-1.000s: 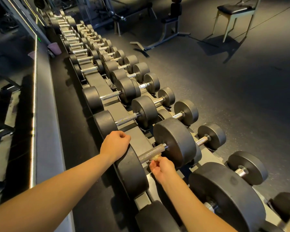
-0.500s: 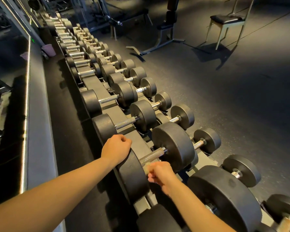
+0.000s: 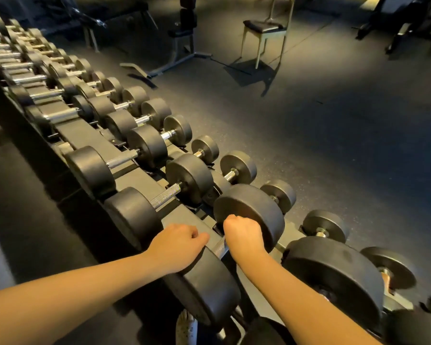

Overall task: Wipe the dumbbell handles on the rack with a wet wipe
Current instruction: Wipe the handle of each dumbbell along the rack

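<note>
Two rows of dumbbells [image 3: 189, 178] lie on a long dark rack [image 3: 90, 134] that runs from the near right to the far left. Their heads are thick, round and matte black with flat faces, joined by bright metal bars with a cross-hatched grip. The floor [image 3: 334, 145] is dark, finely speckled rubber, and a pale-legged chair [image 3: 264, 33] with a black padded seat stands far off.

On the nearest dumbbell [image 3: 254, 212] of the back row, the right hand [image 3: 243, 239] sits over the handle [image 3: 219, 249], close against the far head. Its fingers [image 3: 230, 221] are clenched down around the bar. Only a short knurled stretch shows, just left of the hand. The wet wipe is hidden, so I cannot tell whether it lies under the palm.

The left hand [image 3: 177, 247] rests on the rim of the same dumbbell's near head, curled into a loose fist and grasping nothing, just left of the handle.
</note>
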